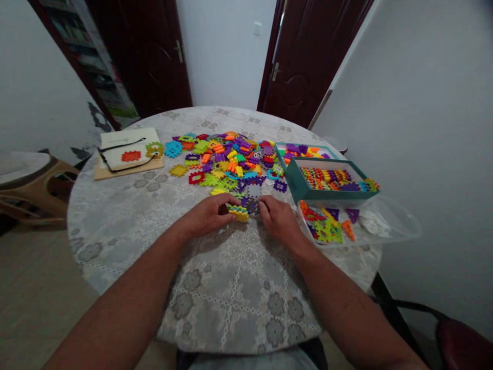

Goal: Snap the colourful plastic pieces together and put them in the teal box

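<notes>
My left hand (209, 215) is closed around a small stack of interlocking building pieces (239, 213), mostly yellow with some blue-green between. Close beside it, my right hand (280, 218) pinches a dark greyish building piece (253, 206) by its right edge; its exact shape is hard to make out. Just beyond both hands lies a flat grey square piece (254, 190) with notched edges. A heap of colourful plastic building pieces (231, 159) spreads over the table behind it, with purple, orange, yellow, green and red parts mixed together.
A round table with a patterned cloth (231, 298) carries everything. On the right stand a green box (319, 194) with rows of pieces, another box behind it, and a clear plastic tray (331, 244) of flat pieces. A board (111, 173) with a black strap lies far left.
</notes>
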{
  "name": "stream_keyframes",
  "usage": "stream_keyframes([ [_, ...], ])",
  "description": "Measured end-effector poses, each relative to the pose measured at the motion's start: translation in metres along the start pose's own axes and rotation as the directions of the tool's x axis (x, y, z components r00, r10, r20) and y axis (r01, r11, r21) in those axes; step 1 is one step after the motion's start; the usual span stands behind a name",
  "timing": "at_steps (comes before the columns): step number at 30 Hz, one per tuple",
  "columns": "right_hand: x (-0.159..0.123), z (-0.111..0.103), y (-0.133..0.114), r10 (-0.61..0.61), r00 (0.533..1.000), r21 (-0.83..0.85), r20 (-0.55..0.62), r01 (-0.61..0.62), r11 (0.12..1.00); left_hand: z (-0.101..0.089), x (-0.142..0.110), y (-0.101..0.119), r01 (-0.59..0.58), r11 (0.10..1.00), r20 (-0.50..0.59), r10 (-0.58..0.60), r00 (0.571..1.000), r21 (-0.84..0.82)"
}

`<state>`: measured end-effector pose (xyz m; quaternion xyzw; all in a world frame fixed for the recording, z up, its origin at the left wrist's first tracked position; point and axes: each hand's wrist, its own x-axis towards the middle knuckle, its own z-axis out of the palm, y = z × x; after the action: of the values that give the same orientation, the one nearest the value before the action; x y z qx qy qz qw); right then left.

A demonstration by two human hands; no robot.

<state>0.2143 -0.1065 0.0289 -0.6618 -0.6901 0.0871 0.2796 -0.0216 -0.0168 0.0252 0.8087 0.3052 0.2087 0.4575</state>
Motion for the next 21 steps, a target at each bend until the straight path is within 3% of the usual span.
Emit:
stream_keyframes([
  [5, -0.004, 0.007, -0.005, -0.162, 0.987, 0.117, 0.018, 0.159, 0.980, 0.008, 0.001, 0.004, 0.024, 0.994, 0.024, -0.027, 0.999, 0.107],
  [9, -0.006, 0.012, -0.005, -0.226, 0.973, 0.138, 0.043, 0.218, 0.966, 0.007, 0.000, 0.004, 0.033, 0.995, 0.028, -0.036, 0.999, 0.096],
  [21, -0.009, 0.011, -0.010, -0.241, 0.967, 0.264, 0.086, 0.211, 0.941, 0.007, 0.001, -0.001, -0.096, 0.966, 0.024, 0.093, 0.995, 0.238],
])
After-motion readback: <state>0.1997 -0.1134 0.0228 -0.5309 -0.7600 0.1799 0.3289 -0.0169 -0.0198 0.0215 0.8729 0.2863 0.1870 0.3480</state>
